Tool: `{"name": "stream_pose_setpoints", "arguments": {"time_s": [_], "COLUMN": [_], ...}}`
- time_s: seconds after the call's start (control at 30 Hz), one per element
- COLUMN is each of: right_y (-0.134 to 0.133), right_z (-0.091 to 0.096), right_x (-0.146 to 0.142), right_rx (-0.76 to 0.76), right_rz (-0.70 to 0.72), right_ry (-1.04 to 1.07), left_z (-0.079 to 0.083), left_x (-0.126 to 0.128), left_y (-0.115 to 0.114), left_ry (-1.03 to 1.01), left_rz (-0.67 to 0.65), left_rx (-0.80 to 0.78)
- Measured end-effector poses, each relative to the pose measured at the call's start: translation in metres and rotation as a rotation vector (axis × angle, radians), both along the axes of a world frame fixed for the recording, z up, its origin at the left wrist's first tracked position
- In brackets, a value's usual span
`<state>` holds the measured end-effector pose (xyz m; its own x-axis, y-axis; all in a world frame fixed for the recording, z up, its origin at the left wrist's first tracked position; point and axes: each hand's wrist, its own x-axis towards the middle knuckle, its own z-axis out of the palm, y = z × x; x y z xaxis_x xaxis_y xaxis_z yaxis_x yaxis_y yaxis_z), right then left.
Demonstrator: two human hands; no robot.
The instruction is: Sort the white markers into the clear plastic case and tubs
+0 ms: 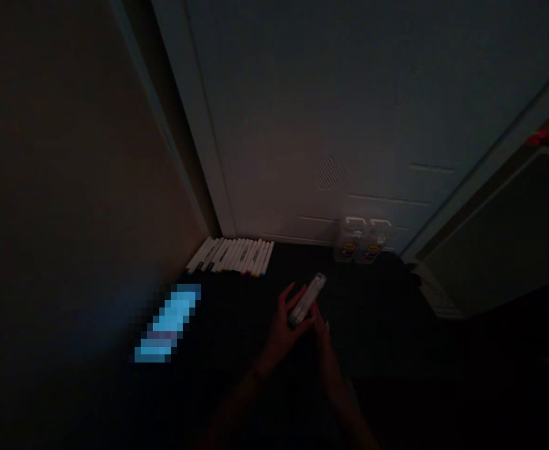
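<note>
Low in the middle of the dim head view, my left hand [286, 319] is closed around a pale, oblong pack [308, 299] that looks wrapped in clear, shiny plastic. The pack is tilted, its far end pointing up and to the right. My right hand [321, 325] is against the pack's lower right side, fingers close together; darkness hides part of its grip. Beyond my hands, to the left, a row of white markers [237, 256] with coloured ends lies side by side on the dark tabletop [237, 306].
Two clear containers with white handles, a left one [346, 240] and a right one [371, 244], stand at the back against a pale panel [274, 125] with embossed hearts. A bright blue pixelated screen [169, 325] lies at left, beside a wall [77, 156].
</note>
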<state>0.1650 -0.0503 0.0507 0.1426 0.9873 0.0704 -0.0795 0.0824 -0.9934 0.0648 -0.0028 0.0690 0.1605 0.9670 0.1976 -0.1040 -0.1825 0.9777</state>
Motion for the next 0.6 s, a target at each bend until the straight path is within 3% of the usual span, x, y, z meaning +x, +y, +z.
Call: {"name": "stream_pose_setpoints", "arguments": {"time_s": [0.1, 0.23, 0.3, 0.4, 0.5, 0.6], "right_y": [0.004, 0.024, 0.039, 0.061, 0.08, 0.092], "right_z": [-0.003, 0.0, 0.008, 0.021, 0.027, 0.021], "right_x": [0.01, 0.031, 0.043, 0.059, 0.067, 0.065], "right_rx": [0.055, 0.178, 0.254, 0.304, 0.212, 0.122], "right_rz": [0.013, -0.197, -0.236, -0.122, 0.057, 0.121], "right_ry": [-0.109, -0.338, -0.429, -0.415, -0.295, -0.199], "left_z": [-0.003, -0.005, -0.003, 0.0, 0.0, -0.005], "left_x": [-0.011, -0.03, -0.04, -0.049, -0.051, -0.048], "left_y": [0.011, 0.029, 0.041, 0.059, 0.074, 0.084], "left_ry": [0.013, 0.107, 0.166, 0.233, 0.209, 0.189], "left_rz": [0.008, -0.057, -0.113, -0.215, -0.307, -0.295], "left_rx": [-0.023, -0.022, -0.031, -0.057, -0.136, -0.168]}}
